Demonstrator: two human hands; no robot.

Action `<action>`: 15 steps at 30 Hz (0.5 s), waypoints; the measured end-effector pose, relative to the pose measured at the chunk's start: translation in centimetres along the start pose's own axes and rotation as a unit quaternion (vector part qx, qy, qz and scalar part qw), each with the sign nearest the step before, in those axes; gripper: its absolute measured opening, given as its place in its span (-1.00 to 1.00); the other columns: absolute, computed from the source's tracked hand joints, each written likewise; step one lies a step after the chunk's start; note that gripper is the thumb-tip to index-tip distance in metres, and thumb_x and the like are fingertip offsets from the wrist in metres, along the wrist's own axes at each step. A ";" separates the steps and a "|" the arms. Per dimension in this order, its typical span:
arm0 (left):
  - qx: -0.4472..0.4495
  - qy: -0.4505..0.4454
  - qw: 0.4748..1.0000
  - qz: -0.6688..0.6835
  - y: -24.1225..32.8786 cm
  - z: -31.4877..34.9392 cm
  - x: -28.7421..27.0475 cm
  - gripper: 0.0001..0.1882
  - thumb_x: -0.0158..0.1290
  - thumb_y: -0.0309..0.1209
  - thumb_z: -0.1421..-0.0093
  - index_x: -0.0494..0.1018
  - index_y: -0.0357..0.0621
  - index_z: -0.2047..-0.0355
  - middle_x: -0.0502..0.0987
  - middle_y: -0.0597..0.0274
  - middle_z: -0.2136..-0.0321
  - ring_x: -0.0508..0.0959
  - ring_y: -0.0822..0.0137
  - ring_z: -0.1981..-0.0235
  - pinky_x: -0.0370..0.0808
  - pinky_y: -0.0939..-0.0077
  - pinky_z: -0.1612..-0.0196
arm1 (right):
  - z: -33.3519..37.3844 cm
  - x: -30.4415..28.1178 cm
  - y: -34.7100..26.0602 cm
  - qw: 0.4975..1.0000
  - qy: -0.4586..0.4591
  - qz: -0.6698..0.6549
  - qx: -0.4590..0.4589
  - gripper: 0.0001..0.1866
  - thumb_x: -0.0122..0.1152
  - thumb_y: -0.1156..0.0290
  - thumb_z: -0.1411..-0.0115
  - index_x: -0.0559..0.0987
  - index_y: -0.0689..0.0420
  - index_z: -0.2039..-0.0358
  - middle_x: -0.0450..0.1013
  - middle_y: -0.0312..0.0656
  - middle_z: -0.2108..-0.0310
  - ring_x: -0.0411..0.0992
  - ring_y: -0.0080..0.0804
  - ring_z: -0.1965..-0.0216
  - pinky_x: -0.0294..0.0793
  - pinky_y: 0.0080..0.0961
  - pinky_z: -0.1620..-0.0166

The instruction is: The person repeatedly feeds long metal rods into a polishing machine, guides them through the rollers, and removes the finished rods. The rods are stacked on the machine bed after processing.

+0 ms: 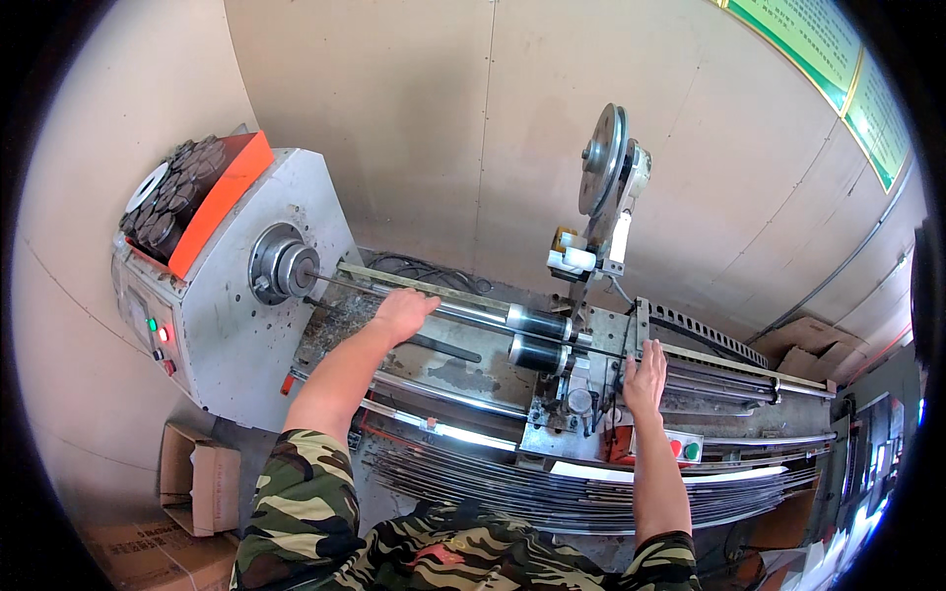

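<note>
A thin dark metal rod (340, 288) runs from the round chuck (296, 268) of a grey lathe-like machine (236, 325) toward the right. My left hand (404, 313) is closed over this rod, not far from the chuck; its fingertips are partly hidden. On the right, my right hand (645, 378) reaches up beside the sliding carriage (552, 414), at the rod's far end. Its fingers are stretched out with the thumb apart, and contact with the rod is unclear. Two black-and-silver cylinders (538, 353) sit on the carriage between my hands, below an upright arm with a grey wheel (601, 163).
Many long thin rods (473, 492) lie in a bundle before me. An orange tray (222, 202) of dark round pieces tops the machine. Coloured buttons sit on its control panel (158, 335) and on a red box (680, 448). Cardboard boxes (202, 478) stand lower left.
</note>
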State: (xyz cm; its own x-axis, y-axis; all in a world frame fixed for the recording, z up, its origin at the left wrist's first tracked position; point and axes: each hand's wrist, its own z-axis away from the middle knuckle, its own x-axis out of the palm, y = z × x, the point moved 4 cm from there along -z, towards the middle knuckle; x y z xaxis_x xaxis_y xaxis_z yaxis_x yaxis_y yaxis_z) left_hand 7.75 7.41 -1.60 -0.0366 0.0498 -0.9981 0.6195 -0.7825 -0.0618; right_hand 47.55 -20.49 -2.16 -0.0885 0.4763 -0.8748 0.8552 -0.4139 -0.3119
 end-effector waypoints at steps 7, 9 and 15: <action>0.009 0.007 1.000 -0.001 1.1 -0.9 -0.5 -0.72 -0.08 -0.46 -0.20 0.47 -0.02 0.09 0.60 0.10 0.34 0.60 0.06 0.16 0.52 0.14 0.11 | -0.5 0.6 -1.2 1.000 -0.006 -0.014 0.010 -0.47 0.12 0.29 -0.29 0.36 0.28 -0.21 0.24 0.24 -0.28 0.18 0.15 -0.32 0.14 -0.07 -0.35; 0.012 -0.001 1.000 -0.003 1.5 -1.0 -0.8 -0.73 -0.08 -0.46 -0.20 0.46 -0.03 0.09 0.61 0.10 0.32 0.59 0.05 0.16 0.52 0.14 0.11 | -0.4 0.8 -1.5 1.000 -0.007 -0.017 0.006 -0.48 0.11 0.30 -0.30 0.37 0.29 -0.20 0.26 0.23 -0.26 0.19 0.14 -0.31 0.15 -0.08 -0.35; 0.021 -0.001 1.000 0.000 1.9 -1.1 -0.7 -0.76 -0.07 -0.46 -0.19 0.46 -0.04 0.13 0.60 0.08 0.34 0.60 0.04 0.17 0.52 0.12 0.14 | -0.5 1.8 -3.2 0.999 -0.012 -0.047 -0.009 -0.50 0.10 0.30 -0.31 0.38 0.31 -0.18 0.30 0.23 -0.23 0.24 0.16 -0.28 0.18 -0.06 -0.32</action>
State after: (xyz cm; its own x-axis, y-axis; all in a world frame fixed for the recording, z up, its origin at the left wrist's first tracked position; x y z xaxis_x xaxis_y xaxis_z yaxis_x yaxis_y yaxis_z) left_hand 9.85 6.60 -1.05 -0.0379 0.0495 -0.9981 0.5868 -0.8073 -0.0623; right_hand 44.93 -17.93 -2.60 -0.1809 0.4938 -0.8506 0.8511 -0.3547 -0.3869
